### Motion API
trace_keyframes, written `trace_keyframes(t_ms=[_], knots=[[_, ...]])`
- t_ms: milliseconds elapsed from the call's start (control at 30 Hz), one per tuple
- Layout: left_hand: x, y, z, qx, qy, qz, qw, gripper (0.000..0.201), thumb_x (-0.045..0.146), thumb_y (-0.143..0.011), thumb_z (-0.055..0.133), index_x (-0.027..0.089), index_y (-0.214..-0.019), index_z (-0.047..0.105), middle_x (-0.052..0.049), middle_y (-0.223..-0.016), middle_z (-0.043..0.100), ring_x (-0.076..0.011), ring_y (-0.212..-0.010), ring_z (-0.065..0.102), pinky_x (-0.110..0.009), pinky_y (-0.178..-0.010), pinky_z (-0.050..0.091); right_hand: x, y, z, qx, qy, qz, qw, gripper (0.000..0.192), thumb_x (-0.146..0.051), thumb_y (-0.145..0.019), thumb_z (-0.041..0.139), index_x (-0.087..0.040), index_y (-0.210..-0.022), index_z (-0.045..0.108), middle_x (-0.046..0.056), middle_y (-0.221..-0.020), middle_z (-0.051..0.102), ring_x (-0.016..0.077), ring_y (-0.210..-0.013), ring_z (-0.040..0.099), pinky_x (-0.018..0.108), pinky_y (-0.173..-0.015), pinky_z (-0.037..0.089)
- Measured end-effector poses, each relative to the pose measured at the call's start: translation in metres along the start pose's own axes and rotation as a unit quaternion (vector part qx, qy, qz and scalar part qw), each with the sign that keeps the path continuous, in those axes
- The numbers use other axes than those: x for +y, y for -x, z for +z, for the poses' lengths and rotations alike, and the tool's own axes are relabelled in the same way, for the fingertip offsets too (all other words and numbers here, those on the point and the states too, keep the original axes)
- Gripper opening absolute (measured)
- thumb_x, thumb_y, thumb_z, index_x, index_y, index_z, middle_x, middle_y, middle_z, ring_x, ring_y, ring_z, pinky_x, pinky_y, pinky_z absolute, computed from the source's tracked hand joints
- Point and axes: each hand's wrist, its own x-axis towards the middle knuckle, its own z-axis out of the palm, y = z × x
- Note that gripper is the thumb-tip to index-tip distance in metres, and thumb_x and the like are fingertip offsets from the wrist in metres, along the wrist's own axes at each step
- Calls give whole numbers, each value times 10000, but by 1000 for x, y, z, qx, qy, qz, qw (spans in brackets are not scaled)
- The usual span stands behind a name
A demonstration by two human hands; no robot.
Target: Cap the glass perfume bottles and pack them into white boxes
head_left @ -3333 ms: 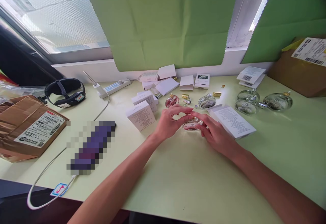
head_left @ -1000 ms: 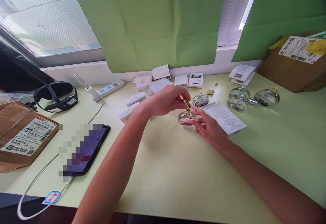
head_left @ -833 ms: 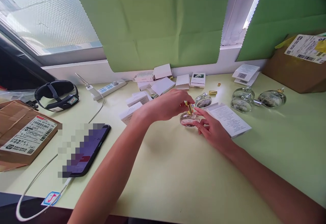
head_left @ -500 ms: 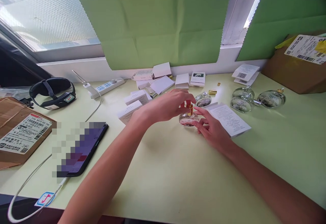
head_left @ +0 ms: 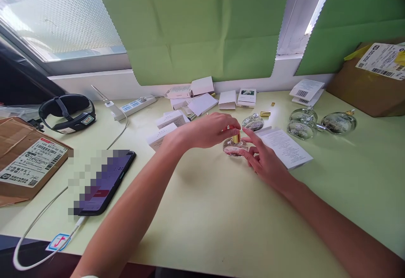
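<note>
Gold cap (head_left: 236, 138) now sits on the neck of the pink bottle (head_left: 234, 148), lower than a second ago; your left hand (head_left: 207, 129) stays pinched on it (capping looks nearly done), while your right hand (head_left: 265, 163) steadies the bottle on the green table (head_left: 221, 227), fingers touching the glass.

On the pale green desk (head_left: 221, 219), the left hand (head_left: 207, 130) pinches a gold cap (head_left: 236, 138) atop a round pink perfume bottle (head_left: 233, 148). The right hand (head_left: 264, 160) steadies that bottle's right side, with a leaflet (head_left: 286, 147) just right of it.
</note>
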Motion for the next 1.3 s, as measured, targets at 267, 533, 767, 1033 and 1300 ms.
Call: trace_keyframes(t_ms=[267, 533, 767, 1033, 1300], knots=[[-3, 9, -19, 19, 6, -55, 998, 370, 424, -1003, 482, 252, -1302, 613, -46, -1141, 713, -195, -960, 656, -261, -757, 452, -4, -2, -3, -17, 43, -24, 999, 516, -379, -1036, 437, -404, -1539, 327, 70, -1244, 666, 155, -690, 668, 335, -658, 567], [9, 7, -20, -48, -39, -36, 997, 310, 360, -1022, 438, 244, -1208, 657, -24, -1150, 694, -163, -946, 628, -258, -744, 422, -5, -2, -7, -35, 50, -24, 998, 509, -335, -1047, 411, -416, -1541, 321, 37, -1060, 685, 162, -708, 670, 331, -657, 556], [10, 4, -13, -46, -50, -30, 997, 255, 325, -1007, 460, 217, -1090, 675, -26, -1121, 691, -174, -962, 604, -259, -757, 410, -4, -2, -5, -39, 11, -20, 999, 511, -353, -1039, 436, -411, -1535, 326, 61, -1240, 645, 127, -658, 626, 282, -570, 524], [9, 3, -9, -40, -50, -36, 997, 228, 300, -1015, 454, 210, -1070, 657, -28, -1089, 688, -176, -942, 589, -262, -731, 397, 1, -2, -2, -25, -9, -25, 999, 491, -363, -1028, 456, -430, -1502, 350, 51, -1261, 610, 102, -585, 556, 279, -524, 513], [5, 0, -6, -52, -37, -38, 997, 186, 262, -989, 493, 206, -1053, 658, -20, -1044, 693, -166, -908, 587, -261, -724, 397, 2, -1, -2, -31, -18, -17, 999, 429, -371, -1029, 458, -400, -1454, 408, -11, -847, 573, 137, -609, 564, 269, -526, 502]])
